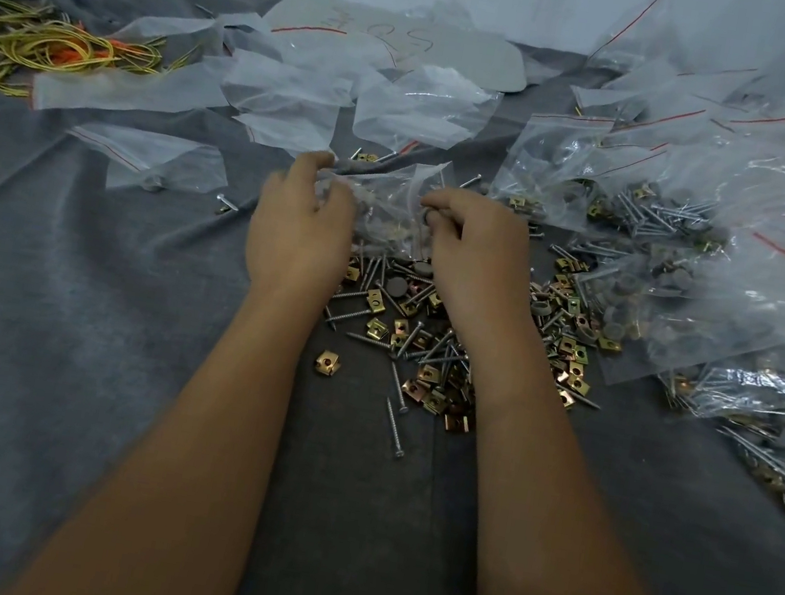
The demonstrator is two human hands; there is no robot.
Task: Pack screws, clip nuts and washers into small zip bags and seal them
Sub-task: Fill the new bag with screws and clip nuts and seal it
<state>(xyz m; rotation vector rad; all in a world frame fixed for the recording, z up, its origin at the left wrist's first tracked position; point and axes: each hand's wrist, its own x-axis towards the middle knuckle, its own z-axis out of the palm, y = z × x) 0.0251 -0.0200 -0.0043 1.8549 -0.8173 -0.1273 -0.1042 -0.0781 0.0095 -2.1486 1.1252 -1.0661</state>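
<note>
Two hands, left hand (300, 226) and right hand (474, 253), fingers pinching one zip bag (384, 203) above uncountable screws (407, 351).

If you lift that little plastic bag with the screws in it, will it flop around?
Probably yes. The bag looks thin and crinkled where both hands hold it, so it should sag. The parts inside would likely pull its bottom down. Pointed screws might poke through.

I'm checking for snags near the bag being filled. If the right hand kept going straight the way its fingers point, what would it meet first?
The right hand points left and slightly away, into the small zip bag that the left hand grips. It would likely press into that bag first; depth is hard to judge.
</note>
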